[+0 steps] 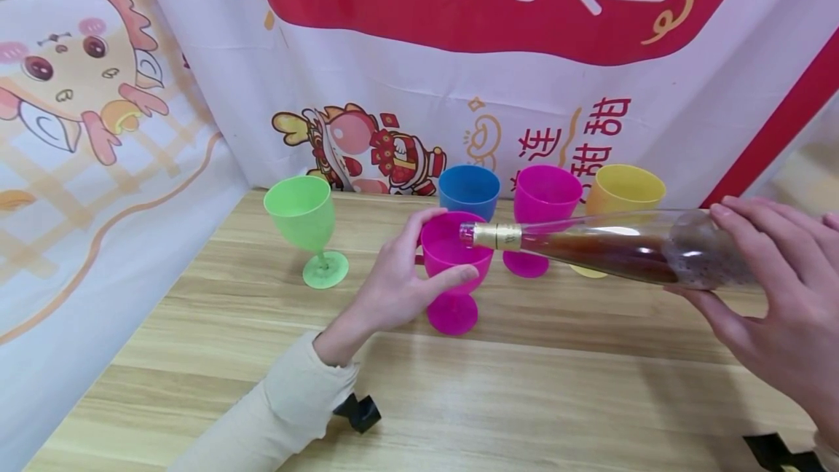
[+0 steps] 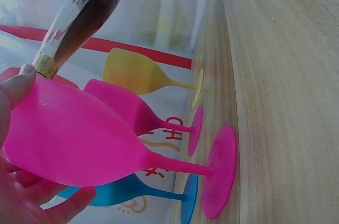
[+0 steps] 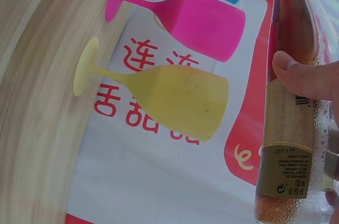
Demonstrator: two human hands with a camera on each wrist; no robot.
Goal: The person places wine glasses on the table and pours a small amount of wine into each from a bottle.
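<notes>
My left hand grips the bowl of a pink goblet, thumb on the near side and fingers around the far left side. The goblet stands upright, its round foot at the tabletop. In my right hand is a clear wine bottle, tipped nearly level with its neck pointing left. Its gold-collared mouth overlaps the goblet's opening in the head view. Brown liquid lies along the bottle's lower side, with foam toward the base. In the right wrist view my thumb presses beside the bottle's label.
Behind the held goblet stand a blue goblet, a second pink goblet and a yellow goblet. Off to the left is a green goblet. A printed cloth hangs behind the wooden table.
</notes>
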